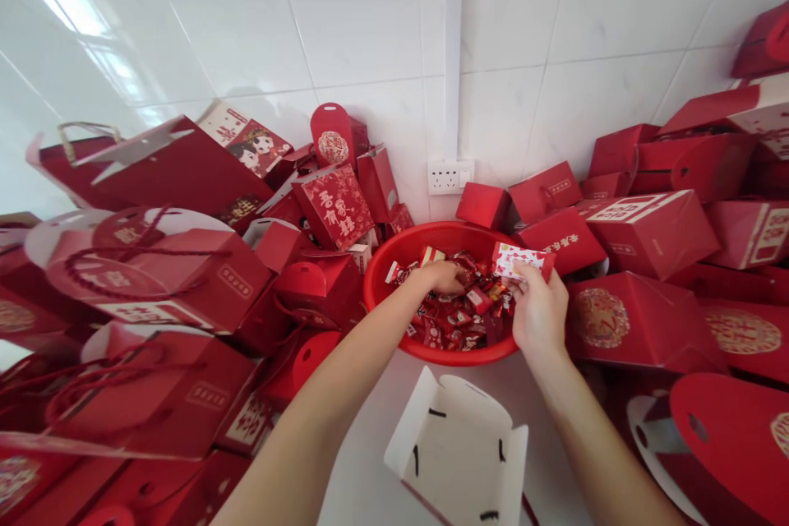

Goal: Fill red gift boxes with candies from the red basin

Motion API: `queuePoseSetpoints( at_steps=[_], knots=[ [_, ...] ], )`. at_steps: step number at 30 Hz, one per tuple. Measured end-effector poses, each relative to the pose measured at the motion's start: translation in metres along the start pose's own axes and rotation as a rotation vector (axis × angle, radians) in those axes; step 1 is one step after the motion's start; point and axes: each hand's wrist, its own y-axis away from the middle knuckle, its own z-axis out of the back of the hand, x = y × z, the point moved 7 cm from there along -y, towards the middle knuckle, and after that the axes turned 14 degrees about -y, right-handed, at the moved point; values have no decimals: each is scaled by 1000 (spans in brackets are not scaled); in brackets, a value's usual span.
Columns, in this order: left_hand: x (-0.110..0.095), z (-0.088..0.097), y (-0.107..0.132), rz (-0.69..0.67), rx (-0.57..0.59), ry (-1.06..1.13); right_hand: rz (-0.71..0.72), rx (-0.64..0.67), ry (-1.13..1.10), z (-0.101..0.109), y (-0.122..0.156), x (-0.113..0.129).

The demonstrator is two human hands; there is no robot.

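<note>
Sweets [459, 320] in red wrappers are heaped inside a round red plastic basket [459, 355], which is set on a white surface [370, 460] against a white tiled wall [345, 25].

The left hand [442, 276] is laid palm down on the sweets at the far left of the basket. Its fingers are curled into the heap, and it cannot be told whether anything is gripped.

The right hand [541, 314] is held over the basket's right rim. A small patterned packet [523, 260], red and white, is pinched between its thumb and fingers. The packet is kept just above the rim, clear of the heap.

In front of the basket, nearest the camera, a folded carton [459, 444] is seen with its flaps open and its white inside turned upward. A white wall socket [449, 177] is mounted on the tiles directly behind the basket.

To the left of the basket, red gift boxes [185, 279] with cord handles are piled in disorder. A red bag with white characters [336, 205] is propped behind the basket's left edge.

To the right of the basket, more closed red boxes [653, 230] are stacked. One box with a gold round emblem [622, 320] lies just beside the rim.
</note>
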Motion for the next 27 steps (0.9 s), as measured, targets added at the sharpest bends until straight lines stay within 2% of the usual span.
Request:
queuePoseSetpoints(
  at_steps=[4, 9, 13, 16, 20, 23, 25, 27],
  knots=[
    [14, 2, 10, 177, 150, -80, 26, -30, -23, 1, -1, -1],
    [27, 10, 16, 379, 167, -127, 17, -56, -71, 3, -2, -2],
    [36, 4, 15, 429, 189, -112, 17, -49, -71, 1, -1, -1],
    [37, 2, 14, 419, 138, -97, 22, -54, -64, 0, 0, -2],
    [18, 7, 12, 269, -50, -50, 42, -73, -66, 2, 0, -3],
    [-13, 4, 6, -10, -141, 40, 70, -96, -66, 4, -1, -1],
    [-32, -2, 3, -209, -129, 85, 81, -103, -59, 6, -1, 0],
    [-41, -11, 1, -299, -56, 89, 83, -103, -50, 6, -1, 1]
  ],
)
